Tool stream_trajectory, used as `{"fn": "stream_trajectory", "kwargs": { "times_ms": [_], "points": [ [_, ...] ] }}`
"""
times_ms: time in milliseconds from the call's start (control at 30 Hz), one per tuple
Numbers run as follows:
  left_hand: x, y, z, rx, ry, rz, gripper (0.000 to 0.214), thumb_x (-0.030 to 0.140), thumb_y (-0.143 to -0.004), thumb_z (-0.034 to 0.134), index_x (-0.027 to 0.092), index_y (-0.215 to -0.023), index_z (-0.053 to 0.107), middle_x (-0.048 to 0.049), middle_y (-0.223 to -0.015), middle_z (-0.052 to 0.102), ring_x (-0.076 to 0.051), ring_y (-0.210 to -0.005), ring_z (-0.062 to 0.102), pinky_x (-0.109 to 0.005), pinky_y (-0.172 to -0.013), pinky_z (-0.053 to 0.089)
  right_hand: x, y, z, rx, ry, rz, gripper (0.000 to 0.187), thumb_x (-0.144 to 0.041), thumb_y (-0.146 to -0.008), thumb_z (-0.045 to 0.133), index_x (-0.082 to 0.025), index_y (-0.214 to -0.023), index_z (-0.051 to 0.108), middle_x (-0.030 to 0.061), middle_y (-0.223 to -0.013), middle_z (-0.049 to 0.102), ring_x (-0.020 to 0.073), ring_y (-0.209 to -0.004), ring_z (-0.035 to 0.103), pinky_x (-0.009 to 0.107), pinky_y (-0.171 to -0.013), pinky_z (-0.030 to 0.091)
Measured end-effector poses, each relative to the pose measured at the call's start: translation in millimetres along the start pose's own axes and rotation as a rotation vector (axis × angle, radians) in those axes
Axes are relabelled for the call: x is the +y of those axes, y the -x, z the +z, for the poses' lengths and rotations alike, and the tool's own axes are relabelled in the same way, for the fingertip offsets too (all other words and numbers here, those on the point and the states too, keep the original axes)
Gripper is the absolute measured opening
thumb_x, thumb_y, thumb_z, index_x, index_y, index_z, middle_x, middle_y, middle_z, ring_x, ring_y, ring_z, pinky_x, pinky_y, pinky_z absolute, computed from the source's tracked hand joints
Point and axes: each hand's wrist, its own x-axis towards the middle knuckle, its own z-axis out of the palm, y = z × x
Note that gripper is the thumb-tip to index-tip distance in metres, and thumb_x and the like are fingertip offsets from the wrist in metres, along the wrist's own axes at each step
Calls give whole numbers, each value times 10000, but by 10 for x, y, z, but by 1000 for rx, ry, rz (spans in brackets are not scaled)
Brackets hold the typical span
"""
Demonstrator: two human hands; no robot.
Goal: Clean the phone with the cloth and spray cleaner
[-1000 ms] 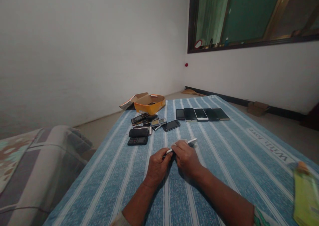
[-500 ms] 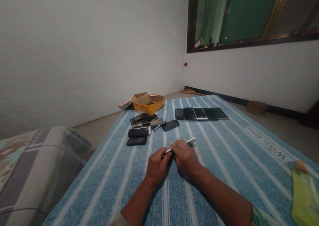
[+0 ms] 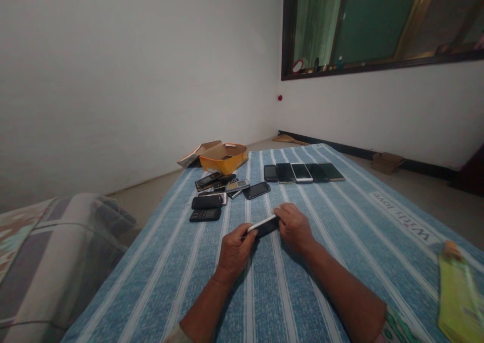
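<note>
A dark smartphone with a pale edge sits crosswise between the hands, its left end clasped by the left hand and its right end gripped by the right hand, over a blue striped towel

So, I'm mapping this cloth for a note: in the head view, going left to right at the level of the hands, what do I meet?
Keypad phone, left hand, held phone, right hand, With love print, green packet
</note>
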Motion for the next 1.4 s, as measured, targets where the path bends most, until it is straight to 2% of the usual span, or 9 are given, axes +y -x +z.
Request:
{"fn": "stream_trajectory", "kwargs": {
  "times_ms": [200,333,500,700,867,1233,1400],
  "points": [
    [-47,-2,19,3,18,16,247,352,-857,576,168,-889,737,-15,-750,723,-183,-692,660,-279,-677,492,-284,5,92,3,-102,-105,261,-34,-856,444,-157,-925,664,97,-854,625,235,-875,560,346,-835,491],
    [-55,0,21,-13,47,15,259,361,-869,571,172,-912,742,-24,-790,737,-187,-728,669,-279,-698,496,-411,-1,125,-52,-175,-139,264,-57,-890,438,-176,-953,665,92,-879,626,229,-903,566,357,-865,492],
    [-44,-6,17,-16,39,-22,259,367,-858,570,163,-871,728,-8,-692,683,-172,-640,624,-271,-633,469,-177,-7,55,-27,-144,-55,284,-14,-821,458,-160,-918,681,94,-855,633,229,-858,571,330,-796,495],
    [-4,-17,9,-2,32,-56,244,364,-839,578,165,-819,718,25,-598,603,-153,-572,572,-260,-577,436,85,4,38,39,-130,108,355,10,-749,438,-169,-899,705,86,-866,664,218,-878,600,305,-808,509],
    [41,-14,-2,4,45,-72,237,368,-831,587,170,-805,716,36,-573,582,-146,-556,556,-254,-567,431,108,-4,36,44,-162,181,372,-8,-732,442,-174,-922,715,86,-913,683,216,-919,622,315,-848,520],
    [9,-20,5,2,20,-68,242,378,-834,573,176,-813,705,33,-589,585,-155,-574,562,-263,-587,426,147,-35,18,78,-158,302,375,-11,-740,421,-177,-868,731,72,-861,686,196,-834,640,292,-809,518],
    [10,-18,4,-10,7,-56,249,379,-836,566,173,-811,704,31,-598,586,-156,-580,562,-264,-589,422,233,-36,19,85,-238,399,378,-52,-716,429,-154,-883,752,95,-874,707,212,-830,663,332,-825,534]
  ]
}}
